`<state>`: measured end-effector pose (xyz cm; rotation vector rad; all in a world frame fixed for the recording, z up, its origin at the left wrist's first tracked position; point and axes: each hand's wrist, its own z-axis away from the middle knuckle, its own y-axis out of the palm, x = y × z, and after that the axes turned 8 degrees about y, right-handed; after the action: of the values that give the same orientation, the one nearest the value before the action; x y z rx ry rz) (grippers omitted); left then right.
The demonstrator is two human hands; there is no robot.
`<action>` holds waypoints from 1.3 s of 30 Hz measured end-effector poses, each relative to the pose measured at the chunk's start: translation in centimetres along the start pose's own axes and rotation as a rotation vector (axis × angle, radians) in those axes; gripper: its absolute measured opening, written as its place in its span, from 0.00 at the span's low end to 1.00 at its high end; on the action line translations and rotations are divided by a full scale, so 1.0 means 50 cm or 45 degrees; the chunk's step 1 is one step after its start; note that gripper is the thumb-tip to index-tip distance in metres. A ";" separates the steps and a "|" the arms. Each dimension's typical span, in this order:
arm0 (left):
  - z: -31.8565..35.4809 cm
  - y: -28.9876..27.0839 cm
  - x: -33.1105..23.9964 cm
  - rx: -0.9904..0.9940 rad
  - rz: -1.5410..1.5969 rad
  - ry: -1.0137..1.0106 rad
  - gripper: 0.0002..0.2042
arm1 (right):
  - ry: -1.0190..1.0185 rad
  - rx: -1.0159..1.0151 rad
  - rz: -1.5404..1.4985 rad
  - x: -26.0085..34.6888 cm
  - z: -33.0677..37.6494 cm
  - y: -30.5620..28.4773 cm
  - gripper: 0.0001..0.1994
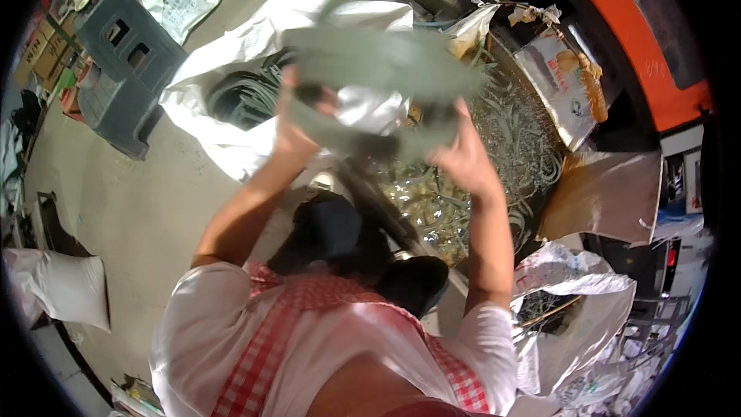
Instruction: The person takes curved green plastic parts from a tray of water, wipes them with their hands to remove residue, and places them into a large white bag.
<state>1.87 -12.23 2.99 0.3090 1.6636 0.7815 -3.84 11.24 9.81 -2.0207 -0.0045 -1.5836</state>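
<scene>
Between my two hands is a large bundle of grey-green bands (378, 62), looped into rings and smeared by motion. My left hand (299, 123) is closed on its left side, and my right hand (465, 156) grips the right side with the thumb inward. Below and to the left, a white woven sack (204, 77) lies open with similar dark green loops (251, 99) inside. Under my right hand spreads a heap of loose grey-green strips (505, 131), with shiny yellowish, clear-looking pieces (428, 212) at its near side. The bundle hides part of both.
A grey plastic step stool (127, 62) stands at the left. An orange machine (625, 23) fills the far right, with a brown board (606, 197) below it. Another open white sack (571, 324) sits near right. At the left edge lies a filled white sack (69, 286).
</scene>
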 end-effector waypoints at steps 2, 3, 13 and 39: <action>0.012 -0.049 -0.090 -0.137 -0.657 0.102 0.06 | -0.119 -0.086 -0.098 -0.015 -0.099 0.026 0.45; 0.012 -0.048 -0.123 -0.279 -0.509 -0.113 0.04 | -0.001 -0.249 0.126 -0.016 -0.151 0.040 0.45; -0.211 -0.159 -0.112 -0.027 -0.859 -0.809 0.03 | 0.184 -0.225 0.046 0.035 -0.236 0.114 0.13; 0.034 0.098 0.043 0.265 -1.210 1.037 0.13 | 1.267 -0.394 0.190 -0.709 0.094 0.069 0.20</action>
<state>1.91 -6.79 4.39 -0.7300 2.3266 -0.0327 -9.12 22.14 -24.03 -1.1711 0.7770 -2.4068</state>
